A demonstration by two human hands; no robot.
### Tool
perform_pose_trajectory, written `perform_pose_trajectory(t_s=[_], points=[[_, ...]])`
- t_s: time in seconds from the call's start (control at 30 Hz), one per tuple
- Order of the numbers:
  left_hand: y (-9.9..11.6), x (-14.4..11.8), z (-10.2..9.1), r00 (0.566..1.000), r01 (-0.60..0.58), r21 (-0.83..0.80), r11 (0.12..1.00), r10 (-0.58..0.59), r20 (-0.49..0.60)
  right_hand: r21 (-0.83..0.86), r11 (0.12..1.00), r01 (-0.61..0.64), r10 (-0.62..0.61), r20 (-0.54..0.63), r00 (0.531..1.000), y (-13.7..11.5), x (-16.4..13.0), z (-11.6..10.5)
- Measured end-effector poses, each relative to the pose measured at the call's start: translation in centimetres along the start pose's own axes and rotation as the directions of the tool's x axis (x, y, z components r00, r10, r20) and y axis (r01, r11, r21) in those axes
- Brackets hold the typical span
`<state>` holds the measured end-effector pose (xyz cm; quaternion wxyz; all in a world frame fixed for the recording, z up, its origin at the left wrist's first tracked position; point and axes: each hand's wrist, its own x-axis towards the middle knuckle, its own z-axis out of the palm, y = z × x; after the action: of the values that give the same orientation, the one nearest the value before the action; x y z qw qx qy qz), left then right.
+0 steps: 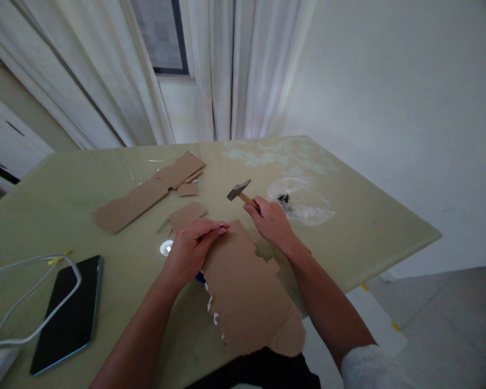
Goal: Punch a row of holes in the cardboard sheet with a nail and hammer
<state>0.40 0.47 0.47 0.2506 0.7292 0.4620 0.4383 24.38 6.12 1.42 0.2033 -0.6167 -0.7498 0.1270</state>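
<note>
A hammer (238, 189) with a metal head and wooden handle is in my right hand (272, 220), its fingers wrapped round the handle. The head is raised a little beyond the far end of a cardboard piece (247, 286). At that end, my left hand (192, 246) pinches a small nail (222, 225), only its tip showing between thumb and fingers. White cord stitches (209, 303) run along the cardboard's left edge. A bit of something blue (200, 277) shows beneath that edge; the rest of it is hidden.
A clear plastic bag (308, 202) with small black pieces lies right of the hammer. Long cardboard strips (146, 202) and smaller scraps lie at the back left. A black tablet (71, 308) with a white cable (44, 324) over it is at the left. The table's right edge (392, 262) slants away.
</note>
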Motion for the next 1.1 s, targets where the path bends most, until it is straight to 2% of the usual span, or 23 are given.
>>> perform_pose_trajectory(t_s=[0.13,0.23,0.3,0.4,0.5,0.63,1.1], points=[[0.0,0.1,0.1,1.0,-0.005,0.0,1.0,0.005,0.006,0.183,0.979,0.096,-0.11,0.072,0.991,0.4,0.0,-1.6],[0.1,0.2,0.2,1.0,-0.008,-0.012,1.0,0.008,0.007,0.338,0.934,0.113,-0.168,0.136,0.976,0.1,-0.7,-3.9],[0.1,0.2,0.2,1.0,-0.012,-0.015,1.0,0.012,0.014,0.375,0.919,0.121,-0.186,0.143,0.972,-0.4,-1.3,-5.7],[0.0,0.2,0.1,0.999,-0.028,-0.017,0.999,0.028,0.026,0.286,0.937,0.202,-0.255,0.163,0.953,-1.4,-2.1,-8.2],[0.0,0.3,0.1,0.999,-0.036,-0.016,0.999,0.037,0.027,0.149,0.948,0.282,-0.307,0.195,0.931,-2.5,-2.3,-9.8],[-0.1,0.2,0.2,0.999,-0.044,-0.028,0.999,0.045,0.016,0.093,0.948,0.303,-0.317,0.245,0.916,-3.5,-2.4,-10.4],[-0.4,0.2,0.6,0.999,-0.052,-0.032,0.998,0.052,-0.011,-0.013,0.944,0.329,-0.317,0.233,0.92,-4.1,-2.7,-10.4]])
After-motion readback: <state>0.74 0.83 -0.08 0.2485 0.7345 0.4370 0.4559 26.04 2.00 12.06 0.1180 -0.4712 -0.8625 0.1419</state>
